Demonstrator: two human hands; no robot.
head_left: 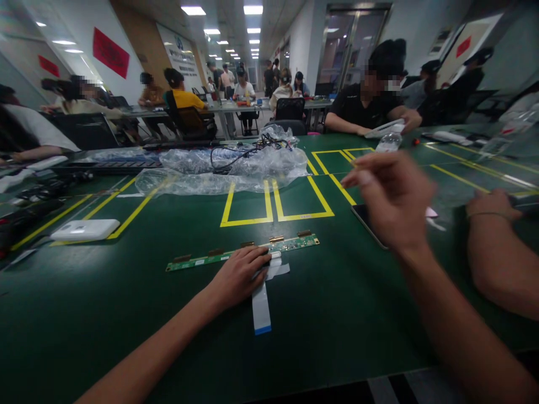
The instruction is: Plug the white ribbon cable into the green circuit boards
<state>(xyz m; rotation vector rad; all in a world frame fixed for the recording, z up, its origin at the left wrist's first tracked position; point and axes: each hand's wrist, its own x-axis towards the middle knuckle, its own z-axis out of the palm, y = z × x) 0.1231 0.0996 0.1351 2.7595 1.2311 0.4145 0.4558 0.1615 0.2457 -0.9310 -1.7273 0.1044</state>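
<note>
A long, narrow green circuit board [301, 242] lies across the green tabletop before me. My left hand [241, 274] is at its near edge, with fingers closed over the upper end of a white flat ribbon cable [261, 308]. The cable's blue-tipped end points toward me. Beside the fingertips a pale strip [278, 271] sticks out to the right. Raised over the table on the right, my right hand [393, 196] is blurred by motion. Its thumb and forefinger are pinched together, and anything between them is too small to make out.
Clear plastic wrap and black cables [236, 163] are heaped at the back. A white device [85, 229] sits left; a dark phone-like slab [368, 224] lies under my right hand. Another person's arm [497, 252] rests at the right. Across the table a person [370, 101] holds a white frame.
</note>
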